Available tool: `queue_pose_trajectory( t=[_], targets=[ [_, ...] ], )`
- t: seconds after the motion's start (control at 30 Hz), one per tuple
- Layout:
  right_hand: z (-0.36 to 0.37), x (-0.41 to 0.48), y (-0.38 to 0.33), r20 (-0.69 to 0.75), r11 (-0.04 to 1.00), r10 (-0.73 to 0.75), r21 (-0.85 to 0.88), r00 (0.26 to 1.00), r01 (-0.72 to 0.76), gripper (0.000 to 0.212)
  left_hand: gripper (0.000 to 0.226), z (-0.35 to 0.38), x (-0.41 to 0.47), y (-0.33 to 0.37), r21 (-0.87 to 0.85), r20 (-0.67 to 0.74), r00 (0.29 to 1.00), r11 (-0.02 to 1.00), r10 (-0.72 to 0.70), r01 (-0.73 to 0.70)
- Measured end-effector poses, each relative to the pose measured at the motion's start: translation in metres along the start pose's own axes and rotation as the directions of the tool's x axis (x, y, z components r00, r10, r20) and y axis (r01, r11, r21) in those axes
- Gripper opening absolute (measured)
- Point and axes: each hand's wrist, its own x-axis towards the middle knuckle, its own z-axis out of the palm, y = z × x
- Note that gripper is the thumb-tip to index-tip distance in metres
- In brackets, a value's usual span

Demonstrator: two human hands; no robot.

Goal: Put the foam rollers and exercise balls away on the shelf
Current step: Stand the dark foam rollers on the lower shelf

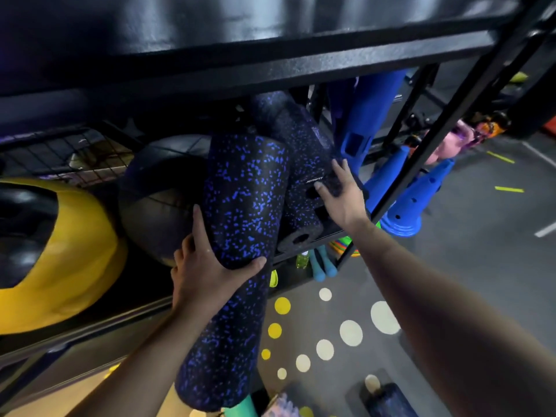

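Long black foam roller with blue speckles [237,236], far end on the black metal shelf [270,70] beside a dark exercise ball [156,200]. The left hand [204,272] grips its middle, while the right hand [340,194], fingers extended, steadies a shorter speckled roller [304,164]. Step: insertion, and next probably a lengthwise push.

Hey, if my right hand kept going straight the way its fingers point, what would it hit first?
The upper short foam roller on the shelf. Your right hand seems to be touching its near end, so pushing on would likely shove it deeper in.
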Motion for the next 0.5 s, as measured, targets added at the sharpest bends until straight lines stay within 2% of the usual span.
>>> queue_pose_trajectory(
  t=[0.1,0.23,0.3,0.37,0.4,0.5],
  targets=[
    [-0.008,-0.037,0.016,-0.012,0.996,0.064,0.07,0.998,-0.063,0.078,0.146,0.005,-0.004,0.005,-0.087,0.0,1.0,0.996,-0.007,0.007],
    [-0.014,-0.092,0.045,0.055,0.988,0.131,0.078,0.99,-0.135,0.077,0.147,0.018,-0.012,0.011,-0.18,0.037,0.999,0.984,0.0,0.007],
    [-0.021,-0.116,0.054,0.179,0.953,0.18,0.211,0.967,-0.216,0.064,0.148,0.028,-0.015,0.017,-0.199,0.046,0.999,0.98,0.018,-0.009],
    [-0.028,-0.136,0.059,0.323,0.92,0.166,0.29,0.932,-0.264,0.05,0.148,0.04,-0.018,0.024,-0.226,0.05,0.998,0.974,0.04,-0.027],
    [-0.034,-0.145,0.058,0.386,0.904,0.157,0.314,0.909,-0.29,0.055,0.146,0.046,-0.02,0.029,-0.247,0.047,0.998,0.968,0.049,-0.036],
    [-0.052,-0.164,0.059,0.579,0.838,0.138,0.364,0.804,-0.406,0.106,0.142,0.061,-0.024,0.048,-0.333,0.034,0.997,0.941,0.072,-0.056]
  ],
)
